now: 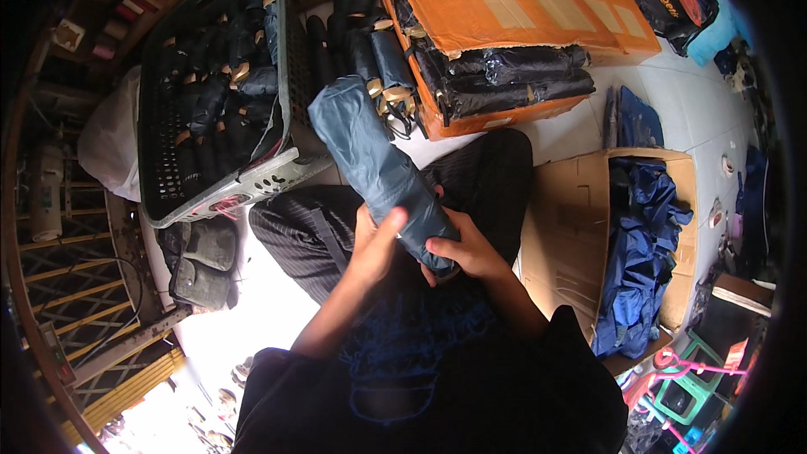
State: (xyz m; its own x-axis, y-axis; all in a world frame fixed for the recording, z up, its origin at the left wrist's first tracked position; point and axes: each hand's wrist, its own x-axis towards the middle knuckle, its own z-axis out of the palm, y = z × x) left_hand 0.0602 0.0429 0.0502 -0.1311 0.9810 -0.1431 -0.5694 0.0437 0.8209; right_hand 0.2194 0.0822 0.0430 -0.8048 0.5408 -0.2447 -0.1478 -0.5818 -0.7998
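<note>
Across my lap I hold a blue-grey folded umbrella, its cloth wrapped in a thick roll. It slants from the upper left down to my hands. My left hand grips its left side with the thumb on the cloth. Around the lower end, my right hand is closed with its thumb pressed on top. The fingers beneath the roll are partly hidden. Beyond its far end lie similar blue-grey folded umbrellas with pale tan ends.
At left a dark green basket holds several dark folded umbrellas. An orange cardboard box with black wrapped bundles stands ahead. To my right is an open brown box with blue cloth. Dark shoes sit at left.
</note>
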